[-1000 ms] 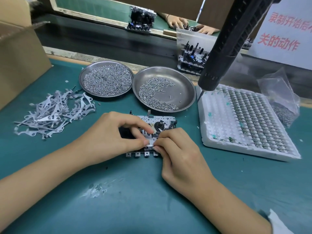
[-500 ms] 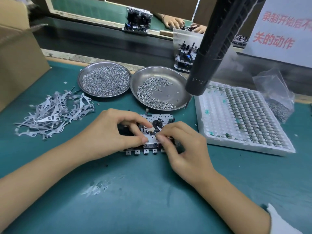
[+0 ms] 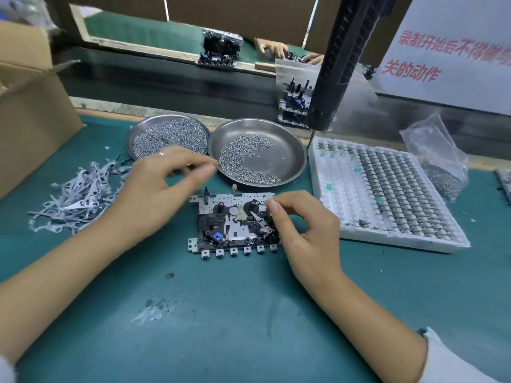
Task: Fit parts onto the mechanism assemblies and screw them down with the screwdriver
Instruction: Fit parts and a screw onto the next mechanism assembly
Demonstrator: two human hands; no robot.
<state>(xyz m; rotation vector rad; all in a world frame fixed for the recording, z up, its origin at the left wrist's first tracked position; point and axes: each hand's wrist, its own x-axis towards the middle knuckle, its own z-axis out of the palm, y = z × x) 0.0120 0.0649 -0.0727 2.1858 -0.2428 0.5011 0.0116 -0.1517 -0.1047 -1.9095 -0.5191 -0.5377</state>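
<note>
At the green mat's middle, the right hand [image 3: 302, 230] pinches at the grey-and-black metal mechanism assembly [image 3: 235, 223]
Blurred left hand [image 3: 163, 186] hovers beside it, fingertips together near the round steel screw dish [image 3: 290, 150]; its hold is unclear

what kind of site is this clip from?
Likely a factory assembly bench: steel dishes of loose screws, a hanging powered screwdriver, a mechanism assembly under the hands, and another worker's hands across the line.

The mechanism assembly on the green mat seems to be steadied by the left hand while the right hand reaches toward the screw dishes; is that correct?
Not quite: the head view shows the hands swapped. The right hand steadies the mechanism assembly, and the left hand reaches toward the screw dishes.
</note>
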